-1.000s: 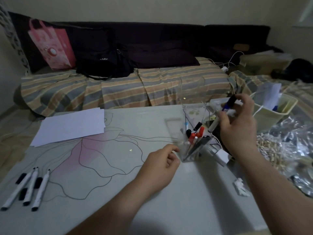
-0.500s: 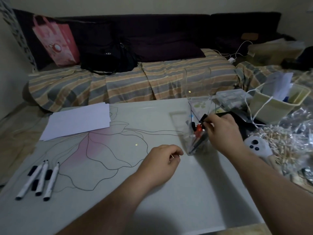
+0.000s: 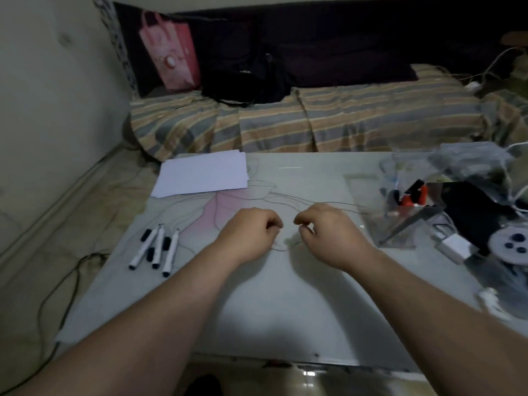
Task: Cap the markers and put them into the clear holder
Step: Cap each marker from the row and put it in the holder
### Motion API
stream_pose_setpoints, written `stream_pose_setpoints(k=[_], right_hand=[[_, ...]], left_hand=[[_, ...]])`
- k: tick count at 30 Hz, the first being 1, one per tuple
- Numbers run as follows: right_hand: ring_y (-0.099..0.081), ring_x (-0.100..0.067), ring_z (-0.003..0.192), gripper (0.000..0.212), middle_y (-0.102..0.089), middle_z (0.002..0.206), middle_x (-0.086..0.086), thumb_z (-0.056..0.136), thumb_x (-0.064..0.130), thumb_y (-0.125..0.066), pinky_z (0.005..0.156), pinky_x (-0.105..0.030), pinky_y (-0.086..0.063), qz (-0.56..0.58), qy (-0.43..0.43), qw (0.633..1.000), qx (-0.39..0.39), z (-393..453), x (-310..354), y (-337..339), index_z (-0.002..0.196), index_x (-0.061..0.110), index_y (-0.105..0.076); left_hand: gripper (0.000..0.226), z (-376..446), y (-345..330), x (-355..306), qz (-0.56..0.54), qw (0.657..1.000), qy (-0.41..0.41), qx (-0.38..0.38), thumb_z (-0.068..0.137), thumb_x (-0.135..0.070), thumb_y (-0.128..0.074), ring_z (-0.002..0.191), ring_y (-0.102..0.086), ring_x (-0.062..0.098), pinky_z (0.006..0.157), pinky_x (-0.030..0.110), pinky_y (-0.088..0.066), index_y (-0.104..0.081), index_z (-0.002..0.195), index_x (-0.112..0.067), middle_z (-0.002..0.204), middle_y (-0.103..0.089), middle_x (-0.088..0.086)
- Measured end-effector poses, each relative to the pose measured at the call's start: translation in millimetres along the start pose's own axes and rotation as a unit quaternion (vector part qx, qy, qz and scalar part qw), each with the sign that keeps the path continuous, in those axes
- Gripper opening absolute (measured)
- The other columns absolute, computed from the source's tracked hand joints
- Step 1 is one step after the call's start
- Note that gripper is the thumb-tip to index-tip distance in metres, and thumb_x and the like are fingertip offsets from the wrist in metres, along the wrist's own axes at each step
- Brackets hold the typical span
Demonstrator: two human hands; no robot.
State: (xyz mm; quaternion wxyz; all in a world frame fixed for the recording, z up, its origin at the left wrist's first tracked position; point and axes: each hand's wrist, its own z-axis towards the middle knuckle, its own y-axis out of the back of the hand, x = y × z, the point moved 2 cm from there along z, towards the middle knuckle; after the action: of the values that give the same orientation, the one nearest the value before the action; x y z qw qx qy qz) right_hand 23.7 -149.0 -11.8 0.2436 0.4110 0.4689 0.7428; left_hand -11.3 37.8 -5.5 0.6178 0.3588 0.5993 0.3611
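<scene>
Three white markers (image 3: 155,247) lie side by side at the table's left, tips pointing away from me, with black caps (image 3: 146,235) loose among them. The clear holder (image 3: 400,224) stands at the right and holds several red and black markers (image 3: 411,195). My left hand (image 3: 251,232) and my right hand (image 3: 325,232) hover close together over the middle of the table, between the loose markers and the holder. Both have loosely curled fingers and hold nothing.
A stack of white paper (image 3: 200,175) lies at the far left of the table (image 3: 285,310). Right of the holder are a black pouch (image 3: 471,212), a white charger (image 3: 454,245), a round white device (image 3: 511,247) and plastic bags (image 3: 471,164). A striped sofa (image 3: 314,124) stands behind.
My right hand has let go of a marker in the holder and drawn back left to the table's middle. The view has swung left and down; my left hand stays loosely curled.
</scene>
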Motion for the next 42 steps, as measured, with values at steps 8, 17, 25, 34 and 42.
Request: stream_pose_setpoints(k=[8,17,25,34,42], right_hand=[[-0.058,-0.024,0.114,0.034,-0.062,0.124,-0.004,0.097,0.022,-0.049,0.096,-0.033,-0.046,0.047,0.06,0.989,0.123,30.4,95.5,-76.5,0.124,0.022,-0.069],[-0.056,-0.024,0.114,0.034,-0.058,0.125,-0.001,0.099,0.028,-0.045,0.094,-0.04,-0.051,0.066,0.064,0.983,0.156,46.1,131.4,-116.6,0.127,0.026,-0.066],[-0.057,-0.024,0.112,0.035,-0.059,0.122,0.0,0.096,0.023,-0.046,0.091,-0.039,-0.051,0.055,0.052,0.985,0.154,44.1,114.8,-108.7,0.124,0.026,-0.066],[-0.056,-0.025,0.115,0.037,-0.058,0.124,-0.001,0.096,0.025,-0.045,0.091,-0.04,-0.052,0.054,0.036,0.985,0.16,42.5,102.5,-103.6,0.128,0.029,-0.063],[-0.04,-0.028,0.12,0.047,-0.042,0.128,-0.002,0.094,0.051,-0.048,0.088,-0.045,-0.045,0.001,0.062,0.971,0.231,37.1,119.8,-120.9,0.139,0.04,-0.046]], left_hand=[[0.032,-44.5,59.1,159.3,0.088,0.956,0.27,-0.071,0.088,-0.024,-0.059,0.111,-0.065,0.024,0.097,0.036,-0.054,-0.074,0.114,-0.035,0.121,-0.072,-0.004],[0.023,-45.4,50.6,178.0,0.281,0.916,0.285,0.002,0.087,-0.032,-0.051,0.108,-0.054,0.031,0.084,0.037,-0.047,-0.072,0.097,-0.031,0.11,-0.064,0.003],[0.047,-44.0,43.1,188.1,0.235,0.931,0.278,-0.045,0.074,-0.019,-0.075,0.112,-0.049,0.029,0.087,0.035,-0.044,-0.068,0.116,-0.04,0.12,-0.058,0.002],[0.048,-39.0,34.9,163.9,0.152,0.963,0.221,-0.014,0.07,-0.001,-0.067,0.097,-0.063,0.024,0.082,0.033,-0.057,-0.076,0.109,-0.026,0.108,-0.066,0.005],[0.015,-33.2,24.9,142.9,0.019,0.985,0.169,0.026,0.08,-0.025,-0.078,0.072,-0.061,-0.001,0.059,0.008,-0.039,-0.077,0.095,-0.026,0.077,-0.067,-0.015]])
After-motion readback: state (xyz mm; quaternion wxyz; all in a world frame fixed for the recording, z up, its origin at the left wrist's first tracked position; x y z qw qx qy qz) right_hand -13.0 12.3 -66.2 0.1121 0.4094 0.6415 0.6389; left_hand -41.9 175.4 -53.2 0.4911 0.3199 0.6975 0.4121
